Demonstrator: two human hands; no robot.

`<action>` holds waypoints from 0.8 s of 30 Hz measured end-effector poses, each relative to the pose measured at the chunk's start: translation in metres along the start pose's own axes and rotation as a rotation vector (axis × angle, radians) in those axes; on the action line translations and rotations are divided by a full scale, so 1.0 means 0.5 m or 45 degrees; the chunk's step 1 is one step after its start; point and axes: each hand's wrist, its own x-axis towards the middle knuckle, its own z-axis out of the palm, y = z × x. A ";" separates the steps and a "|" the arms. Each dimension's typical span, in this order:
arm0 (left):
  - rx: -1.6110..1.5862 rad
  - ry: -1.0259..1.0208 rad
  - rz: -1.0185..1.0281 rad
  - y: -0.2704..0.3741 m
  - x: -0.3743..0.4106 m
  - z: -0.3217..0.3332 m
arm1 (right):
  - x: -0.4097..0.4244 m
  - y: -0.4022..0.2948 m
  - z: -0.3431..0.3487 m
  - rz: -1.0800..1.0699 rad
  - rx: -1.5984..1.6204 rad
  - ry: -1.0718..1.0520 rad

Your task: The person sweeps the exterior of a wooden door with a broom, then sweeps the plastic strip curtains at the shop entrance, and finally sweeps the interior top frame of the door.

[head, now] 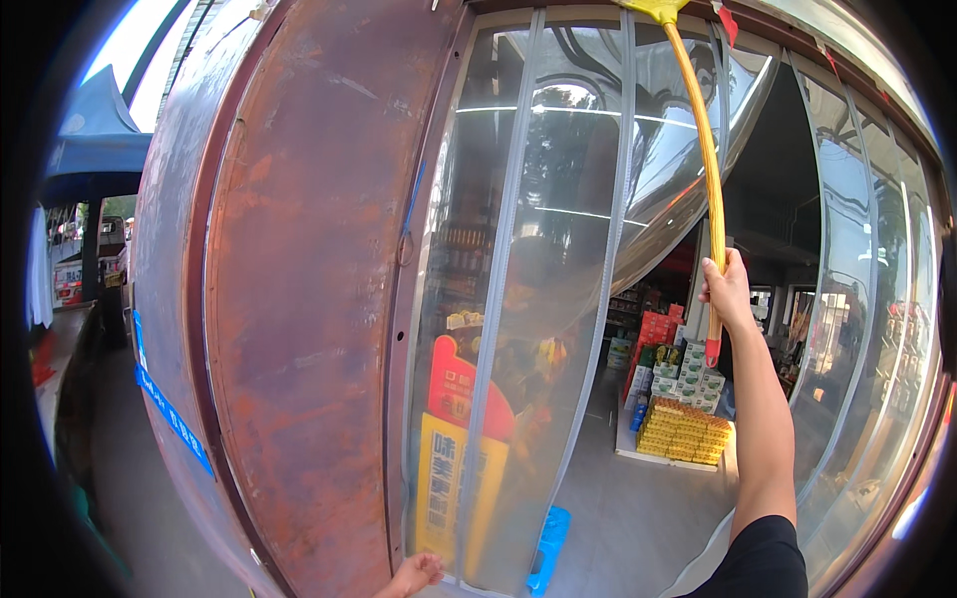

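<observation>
My right hand is wrapped around the yellow-brown handle of a broom, close to its red end cap. The broom is raised, with its yellow head at the top edge of the door frame, partly cut off by the picture's rim. Behind it hangs a clear plastic door curtain. One curtain panel slants sideways, leaving a gap into the shop. Low down, my left hand has its fingers curled beside the curtain's lower left part; whether it holds anything is unclear.
A rusty metal door panel stands at the left. Inside, stacked cartons rest on a low platform. A red and yellow sign shows through the curtain, with a blue plastic object near its foot. A blue canopy is outside.
</observation>
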 end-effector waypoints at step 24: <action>-0.064 0.504 0.068 0.095 -0.083 -0.057 | 0.120 -0.204 0.562 -0.035 1.094 -0.113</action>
